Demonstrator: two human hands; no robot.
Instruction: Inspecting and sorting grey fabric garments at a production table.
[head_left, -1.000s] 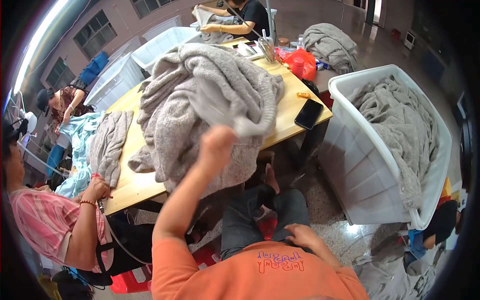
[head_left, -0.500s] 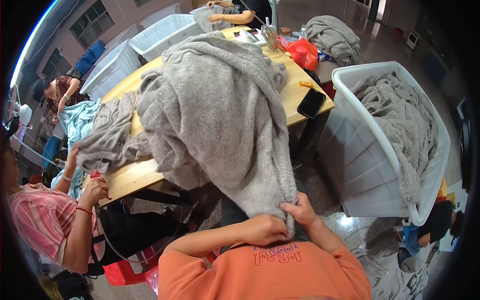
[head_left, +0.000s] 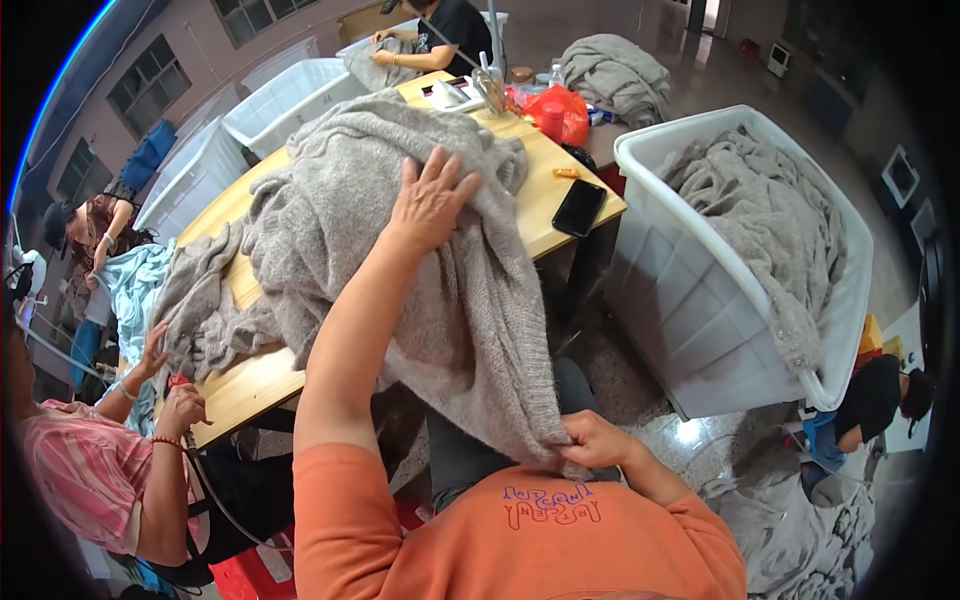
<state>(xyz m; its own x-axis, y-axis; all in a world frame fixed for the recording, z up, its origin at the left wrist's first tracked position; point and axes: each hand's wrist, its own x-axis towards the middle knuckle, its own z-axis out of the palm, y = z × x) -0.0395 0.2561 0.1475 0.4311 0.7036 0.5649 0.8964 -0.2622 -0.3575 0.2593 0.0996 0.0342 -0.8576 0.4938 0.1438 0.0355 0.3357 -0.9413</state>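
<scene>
A bulky grey knitted garment [head_left: 330, 190] is heaped on the wooden table and hangs over its near edge toward my lap. Stretched out over the heap, my left hand [head_left: 434, 198] lies flat on the knit with its fingers spread. Close to my body, my right hand [head_left: 592, 440] is closed on the garment's ribbed lower edge, thumb on top. The ribbed band runs up from that grip along the right side of the heap. The garment's underside and far folds are hidden.
A black phone [head_left: 579, 207] lies at the wooden table's [head_left: 550, 150] right corner, below a red plastic bag [head_left: 560, 115]. To the right stands a white bin [head_left: 690, 310] full of grey knits. At left, a co-worker in pink [head_left: 90, 460] handles another grey piece [head_left: 200, 300].
My left hand has let go of the near edge and reached forward onto the heap, opening out. My right hand keeps its hold on the edge. The view has shifted to the right.
</scene>
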